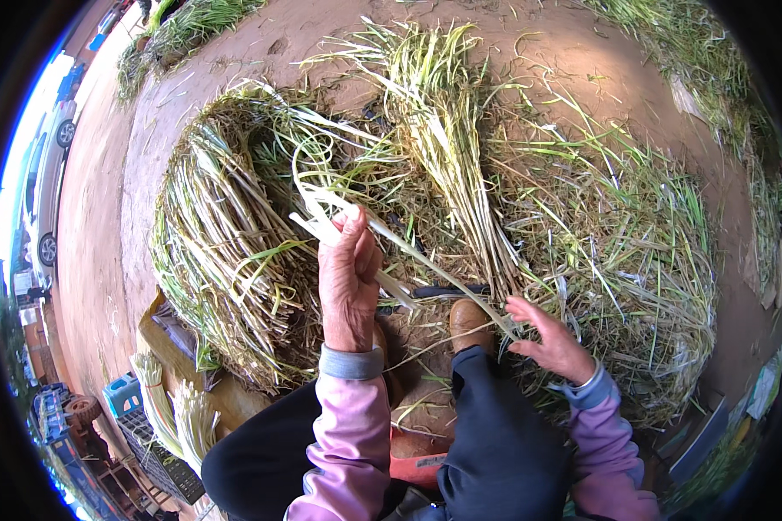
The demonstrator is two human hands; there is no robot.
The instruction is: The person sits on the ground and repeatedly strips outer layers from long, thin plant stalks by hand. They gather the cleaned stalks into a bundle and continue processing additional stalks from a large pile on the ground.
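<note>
My left hand (pixel 350 273) is raised in the middle of the view, its fingers closed around pale, stripped plant stalks (pixel 326 225). One long stalk (pixel 430 260) slants from that hand down to the right, and its end lies by the thumb of my right hand (pixel 550 338). The right fingers are spread and do not close on it. Beyond the hands lies a fanned bundle of long green and yellow stalks (pixel 440 137), its cut ends near my brown shoe (pixel 469 322). A large heap of unstripped stalks (pixel 234 228) lies left of my left hand.
Loose leaves and peelings (pixel 638 273) cover the ground at right. At lower left, bunches of pale stalks (pixel 192 417) rest on a black plastic crate (pixel 159 449), beside a blue basket (pixel 122 394). A red plastic item (pixel 420 464) is under me. Parked vehicles stand far left.
</note>
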